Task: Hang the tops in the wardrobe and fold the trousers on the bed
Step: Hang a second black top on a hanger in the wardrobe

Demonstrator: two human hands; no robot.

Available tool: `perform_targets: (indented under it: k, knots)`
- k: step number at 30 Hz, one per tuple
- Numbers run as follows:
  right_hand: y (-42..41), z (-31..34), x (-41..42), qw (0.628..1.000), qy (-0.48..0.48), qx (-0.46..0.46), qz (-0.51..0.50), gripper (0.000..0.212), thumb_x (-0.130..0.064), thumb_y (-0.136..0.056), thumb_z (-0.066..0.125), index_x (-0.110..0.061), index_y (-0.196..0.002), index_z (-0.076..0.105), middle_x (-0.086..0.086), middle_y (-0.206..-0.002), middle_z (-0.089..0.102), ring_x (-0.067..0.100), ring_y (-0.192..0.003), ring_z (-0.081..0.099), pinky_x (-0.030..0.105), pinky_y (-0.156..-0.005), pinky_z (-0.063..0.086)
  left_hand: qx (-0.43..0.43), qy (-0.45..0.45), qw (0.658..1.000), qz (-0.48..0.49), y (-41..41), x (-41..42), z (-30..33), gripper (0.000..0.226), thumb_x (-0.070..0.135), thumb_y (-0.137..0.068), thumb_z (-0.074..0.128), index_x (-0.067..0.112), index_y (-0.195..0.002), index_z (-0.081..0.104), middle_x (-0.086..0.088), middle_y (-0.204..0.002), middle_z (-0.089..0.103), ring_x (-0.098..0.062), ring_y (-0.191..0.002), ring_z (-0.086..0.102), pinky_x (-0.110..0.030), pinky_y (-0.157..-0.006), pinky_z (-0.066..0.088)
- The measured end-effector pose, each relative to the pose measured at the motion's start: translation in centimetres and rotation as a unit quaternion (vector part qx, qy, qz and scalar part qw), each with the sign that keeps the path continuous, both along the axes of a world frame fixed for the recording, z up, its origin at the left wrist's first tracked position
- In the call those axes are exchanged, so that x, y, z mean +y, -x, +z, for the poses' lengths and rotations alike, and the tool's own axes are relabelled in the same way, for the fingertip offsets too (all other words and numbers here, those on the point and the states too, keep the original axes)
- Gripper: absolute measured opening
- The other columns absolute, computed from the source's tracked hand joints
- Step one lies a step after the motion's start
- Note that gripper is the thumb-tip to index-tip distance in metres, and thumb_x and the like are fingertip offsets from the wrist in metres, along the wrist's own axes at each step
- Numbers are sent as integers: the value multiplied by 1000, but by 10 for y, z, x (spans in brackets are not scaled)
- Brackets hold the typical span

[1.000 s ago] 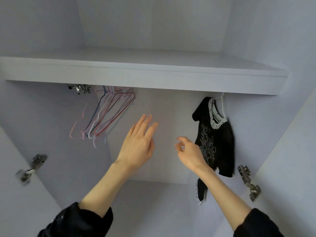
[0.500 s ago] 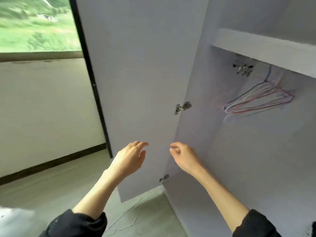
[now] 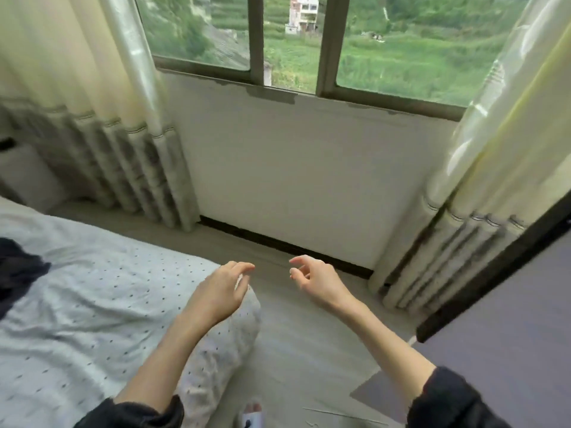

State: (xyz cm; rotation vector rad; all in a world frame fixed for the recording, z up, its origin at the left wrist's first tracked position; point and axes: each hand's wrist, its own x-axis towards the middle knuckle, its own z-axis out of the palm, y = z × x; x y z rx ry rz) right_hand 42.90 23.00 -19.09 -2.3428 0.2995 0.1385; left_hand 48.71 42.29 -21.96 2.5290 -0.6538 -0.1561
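The bed [image 3: 92,304], covered with a pale dotted sheet, fills the lower left. A dark garment [image 3: 15,270] lies on it at the left edge, only partly in view. My left hand [image 3: 216,291] hovers over the bed's near corner, fingers loosely curled, holding nothing. My right hand [image 3: 315,279] hangs over the floor beside it, also relaxed and empty. The open wardrobe door [image 3: 509,319] shows at the right edge; the wardrobe's inside is out of view.
A window [image 3: 293,41] with a low white wall below faces me. Curtains hang at left [image 3: 102,125] and right [image 3: 482,168]. A strip of floor [image 3: 302,350] runs between bed and wardrobe, with a wire hanger [image 3: 343,416] and my slippered foot [image 3: 251,412] on it.
My view has swung left from the wardrobe interior, past the door, to the window and bed. Both hands have dropped lower and stay empty.
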Motion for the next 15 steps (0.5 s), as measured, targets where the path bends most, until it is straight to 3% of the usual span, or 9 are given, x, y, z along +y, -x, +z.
perform_targets:
  k: [3, 6, 15]
  knots:
    - [-71, -4, 17, 999, -6, -6, 45, 30, -29, -96, 47, -20, -123, 57, 1, -109, 67, 15, -92, 59, 25, -85, 45, 13, 47, 996, 79, -53, 26, -13, 34, 22, -97, 43, 22, -131, 52, 4, -125, 58, -15, -112, 54, -32, -96, 43]
    - [-147, -4, 27, 997, -16, -6, 70, 29, -28, -96, 46, -21, -121, 58, 2, -109, 66, 16, -95, 59, 28, -90, 46, 38, 90, 983, 155, -115, 44, -21, 35, 20, -97, 44, 20, -131, 51, 1, -122, 60, -15, -109, 55, -28, -91, 42]
    - [-333, -13, 29, 987, -18, 20, 161, 28, -25, -97, 44, -21, -121, 57, -2, -104, 67, 15, -96, 60, 27, -88, 45, 78, 141, 950, 266, -262, 61, -31, 32, 23, -97, 40, 26, -126, 54, 11, -116, 57, -7, -104, 52, -21, -83, 38]
